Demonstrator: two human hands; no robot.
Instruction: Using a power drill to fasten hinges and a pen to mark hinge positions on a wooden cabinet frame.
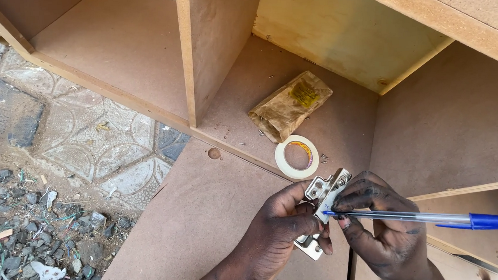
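Left hand [278, 228] pinching a shiny metal hinge [322, 202] flat against the edge of a brown fibreboard panel [202, 219], fingers pressed around it, seemingly to steady it. Right hand [377, 224] gripping a clear pen [406, 219] with a blue cap, fingers closed on the barrel, tip touching the hinge plate. Beyond, inside the matte cabinet [340, 110], a roll of pale tape [297, 156], a crumpled brown paper packet [290, 105], scattered small screws.

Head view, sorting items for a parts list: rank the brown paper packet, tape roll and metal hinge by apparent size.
1. Crumpled brown paper packet
2. Silver metal hinge, partly hidden by hands, so unsure
3. Cream tape roll
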